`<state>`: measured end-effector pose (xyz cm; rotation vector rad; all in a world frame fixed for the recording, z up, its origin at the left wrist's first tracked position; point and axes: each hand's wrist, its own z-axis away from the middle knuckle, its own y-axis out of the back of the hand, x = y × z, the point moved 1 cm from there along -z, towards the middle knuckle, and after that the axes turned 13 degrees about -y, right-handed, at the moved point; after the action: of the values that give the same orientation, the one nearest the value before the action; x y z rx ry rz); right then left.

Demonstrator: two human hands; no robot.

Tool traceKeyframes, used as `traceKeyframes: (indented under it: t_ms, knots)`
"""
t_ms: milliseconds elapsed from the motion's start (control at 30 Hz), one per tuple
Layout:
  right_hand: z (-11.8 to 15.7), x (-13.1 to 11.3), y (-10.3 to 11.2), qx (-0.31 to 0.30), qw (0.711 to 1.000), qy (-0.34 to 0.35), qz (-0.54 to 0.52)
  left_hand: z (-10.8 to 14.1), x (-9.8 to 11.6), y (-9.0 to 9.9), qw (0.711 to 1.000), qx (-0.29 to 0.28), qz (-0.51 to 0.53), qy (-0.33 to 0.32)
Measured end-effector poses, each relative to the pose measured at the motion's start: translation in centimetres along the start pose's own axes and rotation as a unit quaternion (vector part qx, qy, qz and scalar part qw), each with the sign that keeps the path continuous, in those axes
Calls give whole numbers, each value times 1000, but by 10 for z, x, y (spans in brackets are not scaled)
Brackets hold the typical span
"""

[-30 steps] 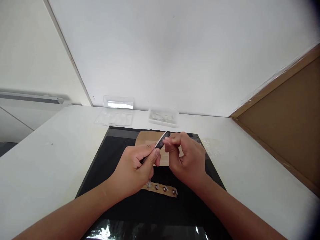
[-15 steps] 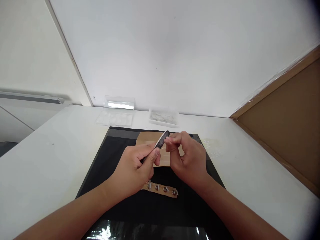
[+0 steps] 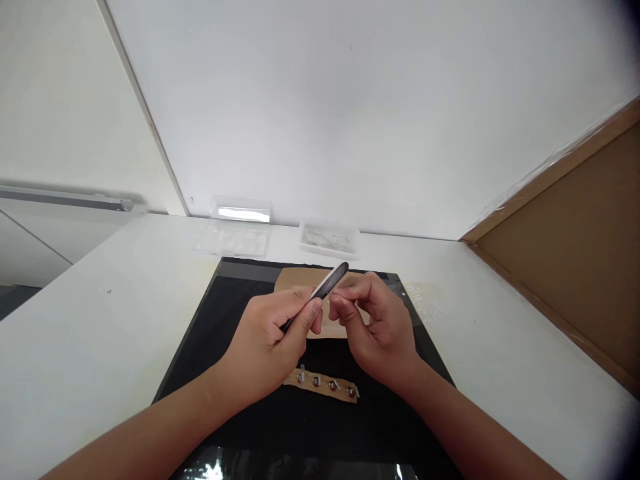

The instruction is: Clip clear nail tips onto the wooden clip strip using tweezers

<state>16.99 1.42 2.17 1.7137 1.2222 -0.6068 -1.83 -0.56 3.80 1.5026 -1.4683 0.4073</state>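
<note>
My left hand (image 3: 280, 327) grips a nail file (image 3: 329, 281), dark on its broad face and pale along one edge, its rounded end slanting up to the right. My right hand (image 3: 383, 320) is closed close beside the file, thumb and fingers pinched together. Whatever sits in that pinch is too small to make out. Below the hands, a cardboard strip (image 3: 325, 390) lies on the black mat (image 3: 280, 427). Several shiny round studs (image 3: 333, 385) stand along it, with small pale pieces at them. My left hand covers the strip's left end.
Behind the hands lies a brown sheet (image 3: 290, 279). An opened clear plastic case (image 3: 240, 240) and a clear box (image 3: 329, 239) of pale pieces stand at the back wall. Small white bits (image 3: 425, 300) lie right of the mat. A brown panel (image 3: 575, 233) rises at right.
The file's tip has moved slightly to the right. My right fingers have shifted a little down from near the tip along the file. Both hands keep their grips.
</note>
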Motion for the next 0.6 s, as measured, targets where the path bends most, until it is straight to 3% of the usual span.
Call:
traceKeyframes:
  t_ms: [167,367,467,600]
  knots:
    - [-3,6,4,-37,973,-130,-186,-3,-5,2,995,15,-88,-52]
    - [-6,6,10,-70,933,-221,-276,-5,-11,5,992,28,-112,-59]
    - [-6,6,14,-66,932,-226,-274,-4,-13,5,990,27,-121,-72]
    - [-7,8,18,-59,950,-176,-249,-2,-17,3,986,20,-134,-95]
